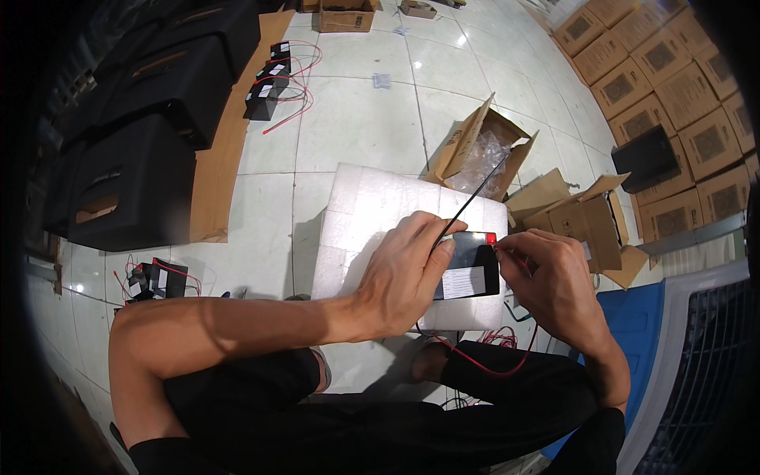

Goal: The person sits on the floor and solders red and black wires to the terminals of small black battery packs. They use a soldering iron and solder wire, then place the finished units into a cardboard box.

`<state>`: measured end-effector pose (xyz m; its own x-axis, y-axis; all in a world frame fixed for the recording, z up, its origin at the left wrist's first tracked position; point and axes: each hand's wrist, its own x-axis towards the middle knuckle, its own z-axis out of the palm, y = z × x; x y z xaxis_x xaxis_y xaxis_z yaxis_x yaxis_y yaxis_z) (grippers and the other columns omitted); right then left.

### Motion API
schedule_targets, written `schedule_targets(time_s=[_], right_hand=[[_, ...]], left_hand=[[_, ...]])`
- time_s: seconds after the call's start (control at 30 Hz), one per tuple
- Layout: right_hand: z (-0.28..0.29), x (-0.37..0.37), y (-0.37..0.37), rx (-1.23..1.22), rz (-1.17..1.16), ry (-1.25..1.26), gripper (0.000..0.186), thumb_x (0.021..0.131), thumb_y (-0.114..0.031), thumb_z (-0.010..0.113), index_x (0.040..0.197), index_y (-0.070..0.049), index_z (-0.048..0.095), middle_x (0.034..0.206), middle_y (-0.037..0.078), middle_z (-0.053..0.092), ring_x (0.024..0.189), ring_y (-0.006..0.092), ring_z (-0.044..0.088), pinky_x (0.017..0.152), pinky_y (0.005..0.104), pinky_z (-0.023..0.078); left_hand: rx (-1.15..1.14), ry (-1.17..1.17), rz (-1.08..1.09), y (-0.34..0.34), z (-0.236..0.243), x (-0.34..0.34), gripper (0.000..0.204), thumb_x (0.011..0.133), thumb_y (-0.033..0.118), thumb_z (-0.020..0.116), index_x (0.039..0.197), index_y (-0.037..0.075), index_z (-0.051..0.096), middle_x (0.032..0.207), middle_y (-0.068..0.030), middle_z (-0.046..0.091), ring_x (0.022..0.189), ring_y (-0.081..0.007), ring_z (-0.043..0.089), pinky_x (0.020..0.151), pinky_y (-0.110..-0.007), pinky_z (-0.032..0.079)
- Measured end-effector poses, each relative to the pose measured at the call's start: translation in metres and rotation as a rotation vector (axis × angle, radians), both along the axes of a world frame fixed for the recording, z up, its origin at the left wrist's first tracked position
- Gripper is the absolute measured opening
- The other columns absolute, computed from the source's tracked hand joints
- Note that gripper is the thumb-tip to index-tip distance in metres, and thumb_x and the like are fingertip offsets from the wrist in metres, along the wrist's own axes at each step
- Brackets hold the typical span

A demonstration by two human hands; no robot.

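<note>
A black box-shaped battery (489,273) with a white label and a red terminal (491,237) lies on a white foam block (348,206) in front of me. My left hand (408,269) is closed over the battery's left side, its thumb along the top. A thin black wire or strip (475,194) sticks up from between the thumb and fingers, slanting up to the right. My right hand (546,273) pinches a red wire (514,370) at the battery's right edge, beside the red terminal. Its fingertips partly hide the wire's end. The wire hangs in a loop over my lap.
Several black batteries (260,103) with red wires stand on the floor at far left, others (170,277) nearer. Large black cases (134,186) line the left. An open carton (459,150) of clear plastic is beyond the foam. Stacked cartons (665,103) and a blue-and-grey unit (633,317) stand right.
</note>
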<state>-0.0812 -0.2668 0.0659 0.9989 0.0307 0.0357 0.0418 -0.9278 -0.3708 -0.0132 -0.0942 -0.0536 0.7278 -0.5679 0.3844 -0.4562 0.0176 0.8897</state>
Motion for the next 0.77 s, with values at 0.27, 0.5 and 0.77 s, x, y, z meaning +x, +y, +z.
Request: schedule_targets(time_s=[0.27,0.5,0.77], right_hand=[[0.0025,0.0019,0.0001,-0.034,0.023,0.015,0.014,0.081,0.001,0.069,0.093,0.007,0.072,0.075,0.014,0.067,0.064,0.0221,0.065,0.06,0.0336,0.05],[0.003,0.0025,-0.0005,-0.052,0.034,0.018,0.015,0.08,0.002,0.069,0.094,0.007,0.072,0.076,0.014,0.067,0.064,0.0224,0.065,0.06,0.0342,0.05],[0.0046,0.0024,0.002,-0.004,-0.004,0.042,0.011,0.081,-0.001,0.067,0.089,0.006,0.07,0.076,0.019,0.064,0.067,0.0362,0.064,0.063,0.0423,0.05]], left_hand=[[0.069,0.01,-0.01,0.0034,0.0036,0.0002,0.036,0.103,0.019,0.037,0.124,-0.004,0.056,0.11,-0.021,0.055,0.1,-0.0366,0.057,0.09,-0.042,0.046],[0.069,0.002,-0.015,0.0033,0.0031,0.0004,0.037,0.104,0.019,0.037,0.124,-0.004,0.056,0.11,-0.0215,0.055,0.1,-0.037,0.057,0.09,-0.042,0.045],[0.077,0.028,-0.02,0.004,0.0044,0.0001,0.038,0.104,0.02,0.037,0.125,-0.004,0.056,0.111,-0.0213,0.055,0.101,-0.036,0.057,0.091,-0.042,0.045]])
